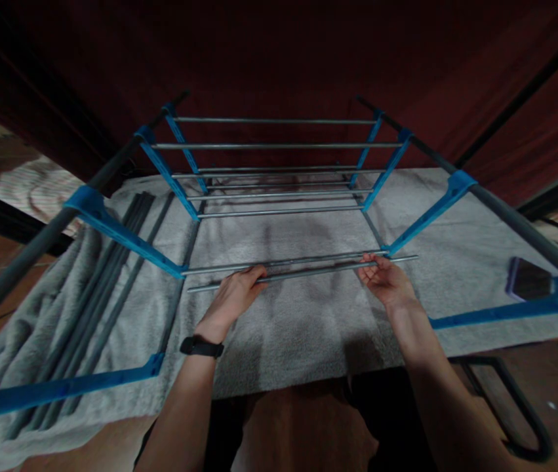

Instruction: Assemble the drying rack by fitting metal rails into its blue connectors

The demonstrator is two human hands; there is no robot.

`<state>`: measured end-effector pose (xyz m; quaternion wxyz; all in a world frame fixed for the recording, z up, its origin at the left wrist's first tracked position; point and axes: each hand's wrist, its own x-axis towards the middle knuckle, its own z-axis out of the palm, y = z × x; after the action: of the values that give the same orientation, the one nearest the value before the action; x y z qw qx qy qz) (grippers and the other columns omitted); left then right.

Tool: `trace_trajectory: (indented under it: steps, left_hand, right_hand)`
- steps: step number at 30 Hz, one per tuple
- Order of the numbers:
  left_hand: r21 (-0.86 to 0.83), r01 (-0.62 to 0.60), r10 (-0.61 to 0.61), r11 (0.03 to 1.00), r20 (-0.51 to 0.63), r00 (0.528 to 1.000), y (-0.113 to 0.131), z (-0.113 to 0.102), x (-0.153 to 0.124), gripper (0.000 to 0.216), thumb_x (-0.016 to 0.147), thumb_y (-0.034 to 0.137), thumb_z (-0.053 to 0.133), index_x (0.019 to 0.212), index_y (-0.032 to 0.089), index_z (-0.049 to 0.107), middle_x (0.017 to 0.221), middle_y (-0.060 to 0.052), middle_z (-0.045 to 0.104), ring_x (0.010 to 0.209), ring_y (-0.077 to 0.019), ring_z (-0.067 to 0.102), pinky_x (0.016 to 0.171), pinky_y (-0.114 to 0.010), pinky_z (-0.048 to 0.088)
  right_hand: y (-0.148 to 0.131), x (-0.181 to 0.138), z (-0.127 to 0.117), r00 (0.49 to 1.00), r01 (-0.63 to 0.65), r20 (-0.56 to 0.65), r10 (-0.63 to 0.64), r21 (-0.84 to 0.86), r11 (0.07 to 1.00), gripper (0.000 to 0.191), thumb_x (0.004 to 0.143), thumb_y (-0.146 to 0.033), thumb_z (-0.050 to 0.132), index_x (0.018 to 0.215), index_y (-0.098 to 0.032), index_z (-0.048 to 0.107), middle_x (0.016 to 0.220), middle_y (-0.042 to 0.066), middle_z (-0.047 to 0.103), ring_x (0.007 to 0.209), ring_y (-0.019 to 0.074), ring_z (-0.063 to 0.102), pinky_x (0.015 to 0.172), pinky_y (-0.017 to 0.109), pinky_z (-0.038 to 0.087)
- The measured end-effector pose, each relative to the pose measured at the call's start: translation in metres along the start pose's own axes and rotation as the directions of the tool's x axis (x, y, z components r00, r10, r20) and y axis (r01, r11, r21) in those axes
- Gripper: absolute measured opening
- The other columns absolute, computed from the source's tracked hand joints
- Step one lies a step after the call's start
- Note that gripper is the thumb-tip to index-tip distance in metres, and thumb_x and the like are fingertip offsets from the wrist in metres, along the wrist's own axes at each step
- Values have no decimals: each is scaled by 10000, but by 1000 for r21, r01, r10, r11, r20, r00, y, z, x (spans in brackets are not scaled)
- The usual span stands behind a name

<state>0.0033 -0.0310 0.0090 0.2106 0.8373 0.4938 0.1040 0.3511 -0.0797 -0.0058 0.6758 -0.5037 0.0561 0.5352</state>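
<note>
A thin grey metal rod (308,271) lies crosswise between my two hands, low over the grey blanket. My left hand (239,288), with a dark band at the wrist, has its fingers closed round the rod left of its middle. Near the rod's right end my right hand (384,276) grips it, palm turned partly upward. Just beyond runs a similar crossbar (224,268), spanning two blue plastic brackets of the rack. The left blue bracket (126,235) and the right blue bracket (423,219) join the grey upright tubes of the frame.
Several loose grey tubes (96,301) lie on the blanket (298,341) at the left. A dark phone (529,279) rests at the right behind a blue bracket. More crossbars (279,145) span the frame's far part, before a dark red surface (279,59). A black metal loop (515,400) stands lower right.
</note>
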Motion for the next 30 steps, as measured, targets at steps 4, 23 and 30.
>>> trace_trajectory:
  steps: [4, 23, 30]
  left_hand:
    - [41, -26, 26, 999, 1, 1000, 2, -2, -1, 225, 972, 333, 509, 1113, 268, 672, 1056, -44, 748, 973, -246, 706, 822, -328, 504]
    - [7, -38, 39, 999, -59, 997, -2, 3, 1, 186, 943, 319, 567, 1101, 268, 650, 1021, -34, 750, 905, -232, 708, 778, -312, 490]
    - [62, -43, 45, 997, -43, 998, -2, 2, 1, 228, 980, 351, 510, 1119, 255, 663, 1029, -51, 753, 927, -248, 713, 781, -320, 490]
  right_hand:
    - [-1, -1, 1, 1000, -13, -4, 13, -1, 1000, 223, 923, -62, 489, 810, -217, 602, 699, -34, 703, 628, 103, 690, 622, 229, 601]
    - [-2, 2, -1, 1000, -9, -3, 9, 3, 1000, 233, 932, -67, 474, 813, -219, 604, 690, -38, 711, 610, 101, 688, 606, 232, 605]
    - [-3, 0, 1, 1000, -14, -23, 14, 0, 1000, 246, 934, -68, 461, 800, -217, 603, 671, -41, 703, 604, 98, 684, 604, 236, 608]
